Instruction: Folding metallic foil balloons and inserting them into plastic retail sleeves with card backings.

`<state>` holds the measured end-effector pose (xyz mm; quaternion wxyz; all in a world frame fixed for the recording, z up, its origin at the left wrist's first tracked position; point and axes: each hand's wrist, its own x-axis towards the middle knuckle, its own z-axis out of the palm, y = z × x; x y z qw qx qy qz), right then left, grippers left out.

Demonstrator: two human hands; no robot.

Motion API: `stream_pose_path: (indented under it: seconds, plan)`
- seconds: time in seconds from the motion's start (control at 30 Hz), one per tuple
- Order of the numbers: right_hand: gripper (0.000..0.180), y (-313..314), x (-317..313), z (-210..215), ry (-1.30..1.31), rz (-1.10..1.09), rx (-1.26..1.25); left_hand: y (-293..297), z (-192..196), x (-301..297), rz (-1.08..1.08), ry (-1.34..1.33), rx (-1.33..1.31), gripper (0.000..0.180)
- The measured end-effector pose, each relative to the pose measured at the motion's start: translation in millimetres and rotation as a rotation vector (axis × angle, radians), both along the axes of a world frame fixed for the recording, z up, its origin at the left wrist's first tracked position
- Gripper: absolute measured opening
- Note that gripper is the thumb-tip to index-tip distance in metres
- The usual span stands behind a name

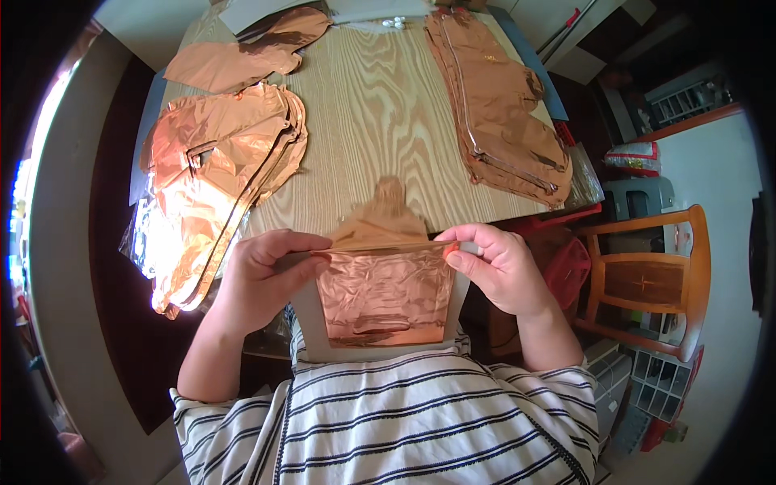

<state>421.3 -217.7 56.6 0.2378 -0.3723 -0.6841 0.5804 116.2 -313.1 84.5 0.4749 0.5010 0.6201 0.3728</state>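
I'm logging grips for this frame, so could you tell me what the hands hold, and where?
Both hands, left and right, pinch the top edge of a folded copper foil balloon at its two upper corners.

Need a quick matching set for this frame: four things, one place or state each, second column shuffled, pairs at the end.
1. folded copper foil piece
2. left foil stack
3. right foil stack
4. wooden chair

A. on the floor, right of the table
B. hanging over the table's left edge
C. held by both hands
D. flat along the table's right side

Pairs: 1-C, 2-B, 3-D, 4-A
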Motion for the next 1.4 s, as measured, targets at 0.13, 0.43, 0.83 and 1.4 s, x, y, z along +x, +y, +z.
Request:
stream_pose_path:
  seconds: [0.13,0.43,0.83,1.4]
  plan:
    - [0.014,5,2,34,-0.139,0.11,0.028,-10,15,-3,-0.041,0.078,0.043,0.011]
    - [0.023,51,-16,22,-0.238,0.227,-0.182,27,19,-19,-0.122,0.216,-0.133,0.023]
    - [0.023,144,-61,-54,-0.474,0.24,-0.179,99,-73,-15,0.034,1.06,0.352,0.045]
    - [0.055,-15,7,-69,-0.405,-0.32,0.089,122,-101,20,-0.2,0.736,0.59,0.035]
